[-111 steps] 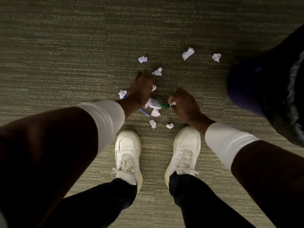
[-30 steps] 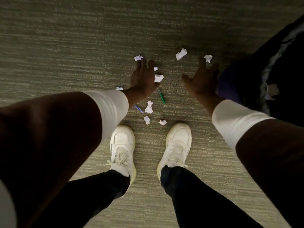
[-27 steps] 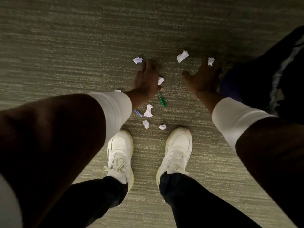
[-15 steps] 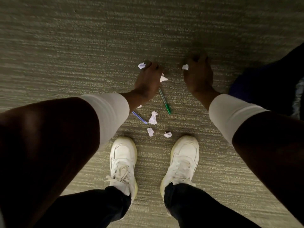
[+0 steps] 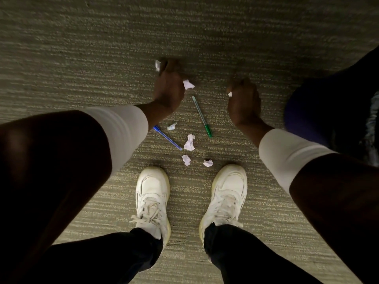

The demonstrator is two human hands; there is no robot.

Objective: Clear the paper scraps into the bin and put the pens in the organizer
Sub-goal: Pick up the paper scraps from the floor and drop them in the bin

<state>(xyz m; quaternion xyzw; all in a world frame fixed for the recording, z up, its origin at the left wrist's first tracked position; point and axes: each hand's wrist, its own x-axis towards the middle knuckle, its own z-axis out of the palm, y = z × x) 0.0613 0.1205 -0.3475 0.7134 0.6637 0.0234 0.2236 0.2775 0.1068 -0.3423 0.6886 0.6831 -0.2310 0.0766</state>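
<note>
Grey-green carpet with thin stripes fills the whole floor, and two white shoes stand on it at the bottom middle. Both arms reach down in white sleeves. At 12 o'clock from the shoes, the left hand is low on the carpet with its fingers curled down. One paper scrap peeks out at its fingertips, at 11 o'clock from the hand. Another crumpled scrap sits tight against the hand's thumb side, at 3 o'clock. If the hand pinches either one, I cannot tell. The right hand is curled into a loose fist, and a tiny white bit of paper shows at its left edge, so it seems closed on that bit. A green pen lies flat between the two hands, touching neither, with its cap end pointing to 5 o'clock. A blue pen lies at 6 o'clock from the left hand, partly hidden under the left sleeve. Four more scraps lie near the pens: a small grey one, a bigger one, and two little ones just in front of the shoe toes. A dark purple thing sits at 3 o'clock from the right hand, too dim to make out.
</note>
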